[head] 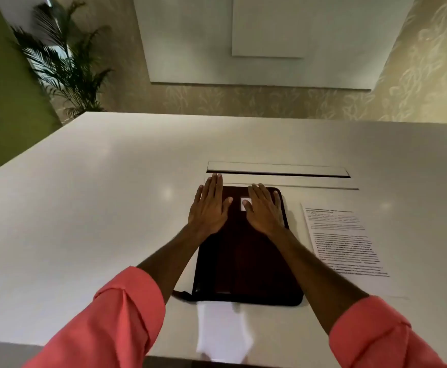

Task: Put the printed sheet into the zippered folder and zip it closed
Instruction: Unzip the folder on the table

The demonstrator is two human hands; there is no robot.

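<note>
A dark maroon zippered folder (246, 264) with black edging lies flat and closed on the white table, a small white label near its far end. My left hand (209, 205) rests flat with straight fingers on the folder's far left corner, partly over the table. My right hand (265, 207) lies flat on the folder's far right part, beside the label. The printed sheet (343, 239), white with black text, lies on the table just right of the folder, untouched. A black strap (181, 294) sticks out at the folder's near left corner.
The white table (84, 208) has a long cable slot with a lid (278, 172) just beyond the folder. A bright reflection shows on the near edge. A potted palm (63, 62) stands past the far left corner, against a patterned wall.
</note>
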